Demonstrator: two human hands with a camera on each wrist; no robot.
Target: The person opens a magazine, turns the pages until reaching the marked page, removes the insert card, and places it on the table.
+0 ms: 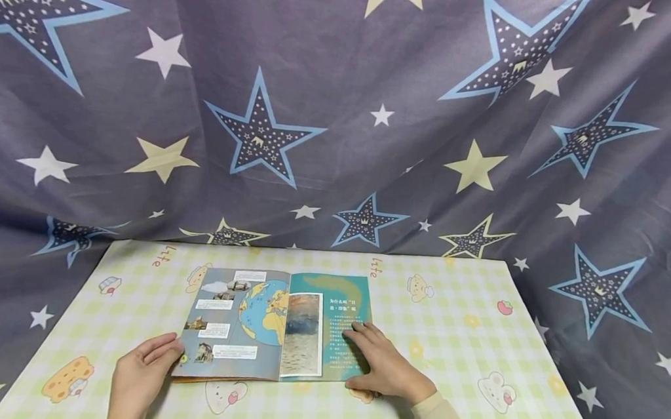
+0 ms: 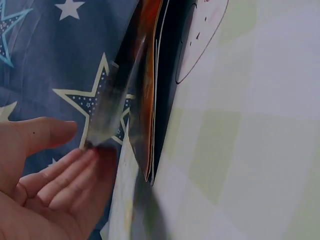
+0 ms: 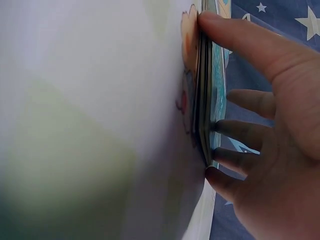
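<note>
Head view: open illustrated book [image 1: 276,359] on checked tablecloth [image 1: 443,415], between the two hands, with long axis from left to right. To the right of left hand [image 1: 139,375], placed at the near left corner; to the left of right hand [image 1: 388,365], reaching further over the page with spread, uncurled fingers. Left wrist view: blurred leaf [image 2: 107,107] at the left fingertips, apart from the other pages; fingers loosely extended, thumb standing away, no firm pinch to be seen. Right wrist view: layered page edges [image 3: 204,95] beside the thumb, not distinguishable from above; globe drawing [image 1: 265,316] visible only from the head.
</note>
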